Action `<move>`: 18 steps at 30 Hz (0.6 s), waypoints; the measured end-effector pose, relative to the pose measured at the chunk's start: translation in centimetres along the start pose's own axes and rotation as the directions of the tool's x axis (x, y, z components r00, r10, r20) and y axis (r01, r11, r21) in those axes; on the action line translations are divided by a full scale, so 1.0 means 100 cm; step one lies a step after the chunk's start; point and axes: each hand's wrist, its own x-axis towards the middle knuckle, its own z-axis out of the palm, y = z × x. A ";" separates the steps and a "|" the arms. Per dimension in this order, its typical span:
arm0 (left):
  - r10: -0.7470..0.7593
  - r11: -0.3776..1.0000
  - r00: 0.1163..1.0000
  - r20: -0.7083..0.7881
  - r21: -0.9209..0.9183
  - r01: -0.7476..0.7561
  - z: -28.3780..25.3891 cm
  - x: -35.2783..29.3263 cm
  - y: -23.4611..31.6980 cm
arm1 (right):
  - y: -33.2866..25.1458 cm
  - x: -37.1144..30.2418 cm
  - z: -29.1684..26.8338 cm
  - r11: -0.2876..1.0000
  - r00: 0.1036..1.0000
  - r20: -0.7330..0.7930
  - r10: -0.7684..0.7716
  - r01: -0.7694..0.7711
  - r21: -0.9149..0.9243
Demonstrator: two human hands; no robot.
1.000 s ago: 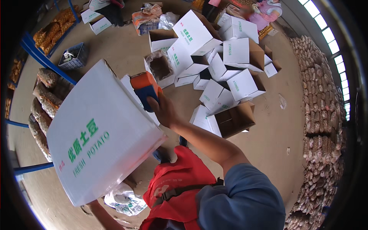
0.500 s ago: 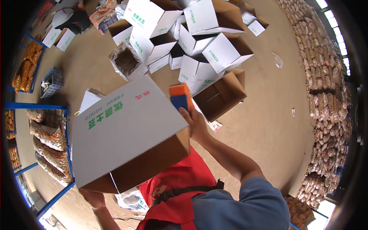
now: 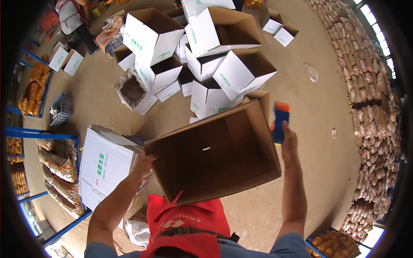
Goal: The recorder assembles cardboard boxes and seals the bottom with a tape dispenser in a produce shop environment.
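A carton [image 3: 215,159] is held up in front of me, tilted so that its open brown inside faces me; a small pale spot shows within. My left hand [image 3: 144,165] grips its left edge, fingers partly hidden by the cardboard. At the carton's right side my right hand [image 3: 290,144] is closed on an orange-and-blue tool [image 3: 281,122], which looks like a tape dispenser. Whether that hand also touches the carton, I cannot tell. Below the carton hangs my red apron [image 3: 189,219].
Several open white cartons [image 3: 228,30] are heaped ahead. Flattened cartons [image 3: 105,163] stand at the left, beside a blue rack with filled sacks [image 3: 58,159]. Stacked sacks [image 3: 365,116] line the right wall. A person [image 3: 73,21] stands far left. A crate [image 3: 61,111] sits on the floor.
The carton has turned from its printed white side to its open inside and shifted right. My right hand moved right with the tool; my left hand came up to the carton's left edge.
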 end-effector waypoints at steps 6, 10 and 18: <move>-0.021 0.986 0.984 0.175 0.169 -0.009 0.112 0.030 0.111 | -0.018 -0.039 -0.113 0.887 0.874 -0.315 -0.371 0.434 0.159; -0.207 0.882 0.975 0.084 0.448 0.149 0.149 0.058 0.194 | 0.035 -0.095 -0.147 0.934 0.751 -0.639 -0.167 0.328 0.141; 0.027 1.000 0.989 0.142 0.003 -0.027 0.210 0.146 0.302 | 0.099 -0.136 -0.078 0.921 0.860 -0.510 0.022 0.181 0.346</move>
